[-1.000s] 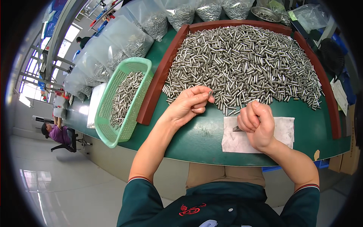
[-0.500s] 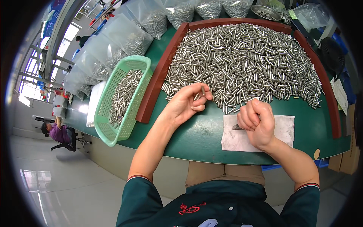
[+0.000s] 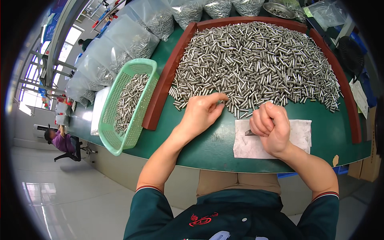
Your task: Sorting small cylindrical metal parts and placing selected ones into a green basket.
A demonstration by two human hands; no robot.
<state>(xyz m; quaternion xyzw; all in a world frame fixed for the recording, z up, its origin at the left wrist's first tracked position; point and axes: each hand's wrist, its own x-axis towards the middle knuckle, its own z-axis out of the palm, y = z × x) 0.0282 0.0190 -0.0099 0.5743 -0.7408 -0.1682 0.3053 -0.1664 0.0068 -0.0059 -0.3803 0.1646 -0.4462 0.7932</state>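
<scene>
The left hand (image 3: 202, 113) has its thumb and forefinger bent toward each other at the near edge of the pile of metal pins (image 3: 256, 64); the forefinger tip reaches the closest pins, but whether a pin sits between the fingers I cannot tell. The right hand (image 3: 272, 128) is closed in a fist, thumb resting on top, with the end of a dark piece (image 3: 249, 133) sticking out on its left side. That fist is above a white cloth (image 3: 300, 138), which lies on the green table (image 3: 208, 154) just in front of the pile. A red-brown border (image 3: 165, 86) runs around the left, far and right sides of the pins. Left of it, a light green basket (image 3: 141, 109) holds more pins. Farther out, clear bags (image 3: 138, 43) of pins line the table, and a metal bowl (image 3: 291, 15) stands beyond the border.
</scene>
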